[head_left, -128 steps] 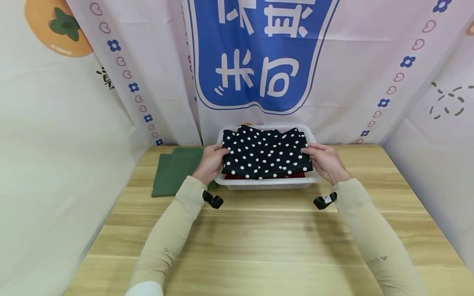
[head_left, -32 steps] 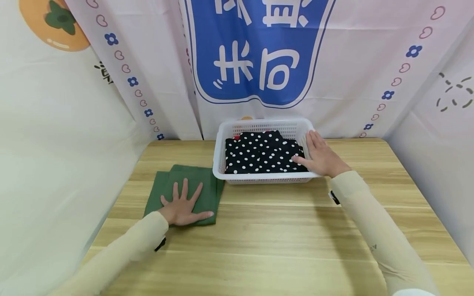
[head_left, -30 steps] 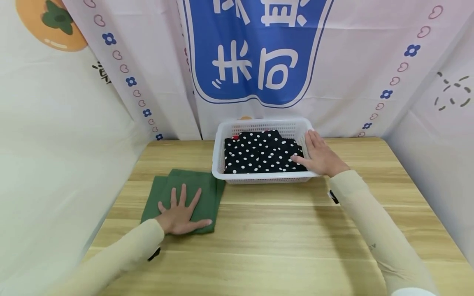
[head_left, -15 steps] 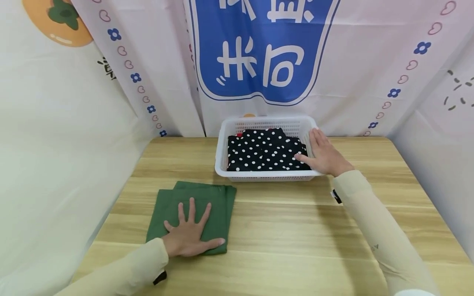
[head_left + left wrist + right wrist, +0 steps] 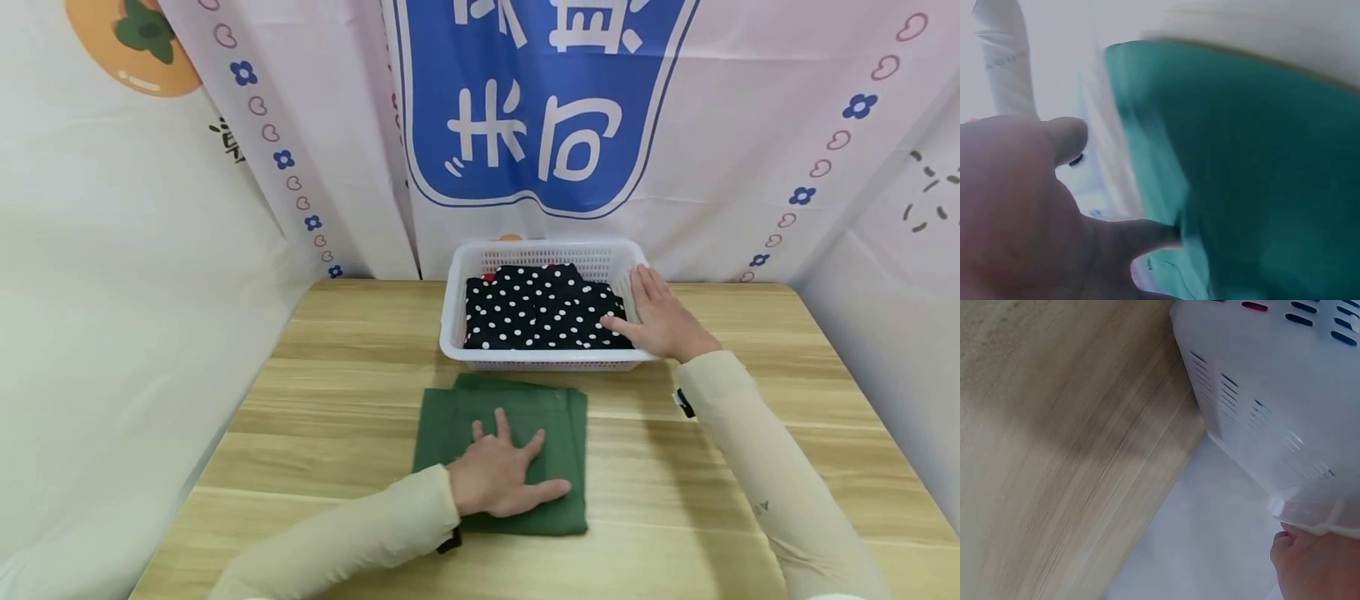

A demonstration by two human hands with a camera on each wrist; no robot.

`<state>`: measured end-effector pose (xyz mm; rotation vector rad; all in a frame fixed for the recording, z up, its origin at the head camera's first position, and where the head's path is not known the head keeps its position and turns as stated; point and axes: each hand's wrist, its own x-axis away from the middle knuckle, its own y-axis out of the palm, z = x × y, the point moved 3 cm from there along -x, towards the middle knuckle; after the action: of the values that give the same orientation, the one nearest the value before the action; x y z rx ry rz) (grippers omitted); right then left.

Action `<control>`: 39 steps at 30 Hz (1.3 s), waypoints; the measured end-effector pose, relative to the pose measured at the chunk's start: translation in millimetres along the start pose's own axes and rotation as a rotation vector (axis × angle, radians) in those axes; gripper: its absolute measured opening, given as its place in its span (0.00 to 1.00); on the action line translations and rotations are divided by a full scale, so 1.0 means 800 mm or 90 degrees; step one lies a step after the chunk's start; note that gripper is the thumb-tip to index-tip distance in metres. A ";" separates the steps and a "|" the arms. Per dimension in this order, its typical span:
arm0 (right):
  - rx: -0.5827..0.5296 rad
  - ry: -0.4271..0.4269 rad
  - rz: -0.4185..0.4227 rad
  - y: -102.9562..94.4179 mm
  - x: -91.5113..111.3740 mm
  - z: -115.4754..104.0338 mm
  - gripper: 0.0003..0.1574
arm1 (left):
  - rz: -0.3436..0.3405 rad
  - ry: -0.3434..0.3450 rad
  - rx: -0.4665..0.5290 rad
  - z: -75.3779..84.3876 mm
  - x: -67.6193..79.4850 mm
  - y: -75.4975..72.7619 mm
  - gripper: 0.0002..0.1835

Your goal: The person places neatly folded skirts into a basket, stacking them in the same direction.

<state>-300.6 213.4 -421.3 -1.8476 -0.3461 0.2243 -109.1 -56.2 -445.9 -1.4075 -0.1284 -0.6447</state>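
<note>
With fingers spread, my left hand (image 5: 495, 475) rests on a folded green cloth (image 5: 562, 425) lying on the table in front of the basket. The left wrist view has the green cloth (image 5: 1272, 156) blurred beside that hand (image 5: 1035, 206). A white plastic basket (image 5: 480, 357) stands at the back, with a folded black cloth with white dots (image 5: 536, 308) inside it. A bit of red cloth (image 5: 489, 277) shows behind the dotted one. My right hand (image 5: 663, 321) lies over the basket's right rim, fingers straight and thumb over the dotted cloth. The right wrist view shows the basket's perforated wall (image 5: 1260, 425).
The wooden table (image 5: 315, 358) has light plank grain. Behind the basket hangs a white curtain with a blue printed sign (image 5: 525, 125). Pale cloth walls (image 5: 135, 292) close off the left and right sides.
The dotted cloth, earlier held by both hands, now lies in the basket. My left hand moved onto the green cloth, which slid forward and then right. My right hand shifted onto the rim.
</note>
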 end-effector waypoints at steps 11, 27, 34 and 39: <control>-0.127 0.077 0.127 0.002 0.006 0.007 0.55 | -0.012 -0.001 -0.024 0.061 -0.025 0.004 0.42; -0.267 0.234 -0.049 0.005 0.117 0.037 0.35 | 0.041 0.054 0.190 -0.110 0.001 -0.045 0.34; -0.547 0.230 -0.248 0.037 0.148 -0.003 0.36 | -0.059 -0.002 0.605 -0.162 -0.005 -0.036 0.37; -0.620 0.249 -0.317 0.054 0.156 -0.028 0.35 | -0.091 -0.051 0.824 -0.167 -0.019 -0.030 0.29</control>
<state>-170.9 225.4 -453.1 -2.5898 -0.6986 -0.7698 -171.8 -177.1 -457.2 -0.1689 -0.5938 -0.4508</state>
